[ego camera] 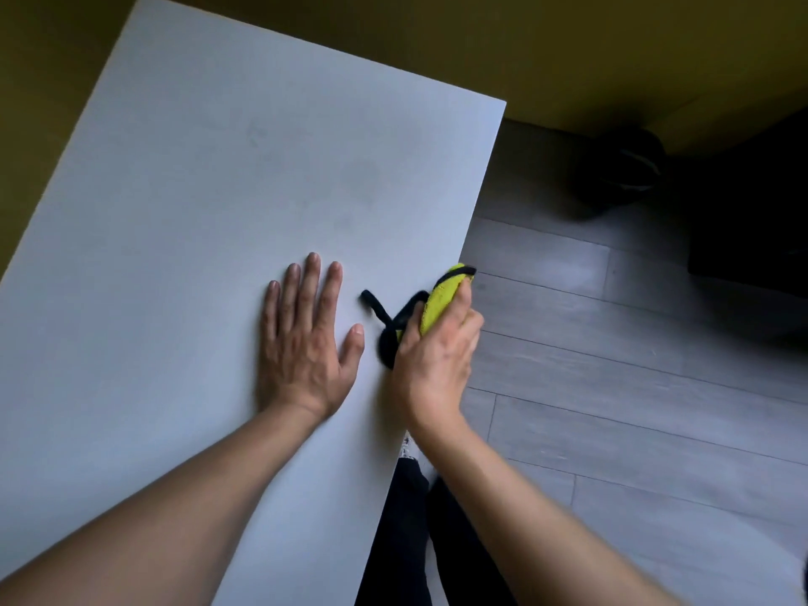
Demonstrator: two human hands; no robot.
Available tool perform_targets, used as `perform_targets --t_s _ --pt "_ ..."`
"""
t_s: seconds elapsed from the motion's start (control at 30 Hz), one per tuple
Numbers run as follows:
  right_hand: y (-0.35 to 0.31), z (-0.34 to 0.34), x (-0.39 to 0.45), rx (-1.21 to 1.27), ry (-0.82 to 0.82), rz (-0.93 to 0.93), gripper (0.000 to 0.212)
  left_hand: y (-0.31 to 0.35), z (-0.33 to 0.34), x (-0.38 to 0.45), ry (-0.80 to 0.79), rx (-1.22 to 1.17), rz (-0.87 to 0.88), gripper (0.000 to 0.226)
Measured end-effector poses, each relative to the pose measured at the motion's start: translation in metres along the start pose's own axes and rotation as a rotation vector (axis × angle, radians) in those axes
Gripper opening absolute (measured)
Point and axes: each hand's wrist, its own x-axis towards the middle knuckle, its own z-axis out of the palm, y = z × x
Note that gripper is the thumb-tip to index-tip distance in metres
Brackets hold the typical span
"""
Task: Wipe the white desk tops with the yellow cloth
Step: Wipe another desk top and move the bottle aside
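Our right hand (pixel 433 356) is curled round the cloth (pixel 441 299), fingers and thumb wrapped about a bunched yellow wad with a black edge. The wad sticks out past our knuckles, right at the right edge of the desk (pixel 196 190), partly over the rim. A black strip of the cloth's trim trails left from the fist and lies on the white top, looping between our two hands. We cannot tell how much of the yellow part touches the surface, since the hand covers its underside.

Our left hand (pixel 306 338) lies flat on the desk just left of the black strip, palm down, fingers straight and slightly spread, thumb out to the right. It holds nothing. The thumb tip is near the strip but apart from it.

Both forearms are bare and reach in from the bottom of the view, the left one over the desk top, the right one over the desk's edge. Faint grey smudges show on the white top farther up from the hands.

To the right of the desk is a grey plank floor (pixel 634 387). Dark trousers (pixel 402 540) show below the desk edge between the arms. A dark round object (pixel 621 168) sits on the floor by the yellow wall (pixel 568 45), too dim to identify
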Motion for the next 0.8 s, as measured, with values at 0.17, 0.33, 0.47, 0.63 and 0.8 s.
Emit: perform_targets --t_s 0.17,0.33,0.47,0.63,0.8 --pt "-0.043 -0.003 0.104 0.027 0.085 0.026 0.064 0.001 0.0 0.001 0.019 0.002 0.004 0.075" --pt "-0.056 -0.005 0.137 -0.005 0.086 0.03 0.064 0.0 0.0 -0.001 0.023 -0.008 0.007 0.075" --pt "-0.015 0.003 0.047 0.049 0.062 -0.022 0.064 0.0 0.0 -0.001 0.034 -0.004 0.01 0.075" --pt "0.017 0.004 -0.036 0.017 0.023 0.003 0.066 -0.001 0.001 -0.001 0.04 -0.015 0.021 0.075" --pt "-0.016 0.004 0.036 0.021 0.087 0.023 0.062 -0.001 0.0 0.0 0.039 -0.013 0.017 0.075"
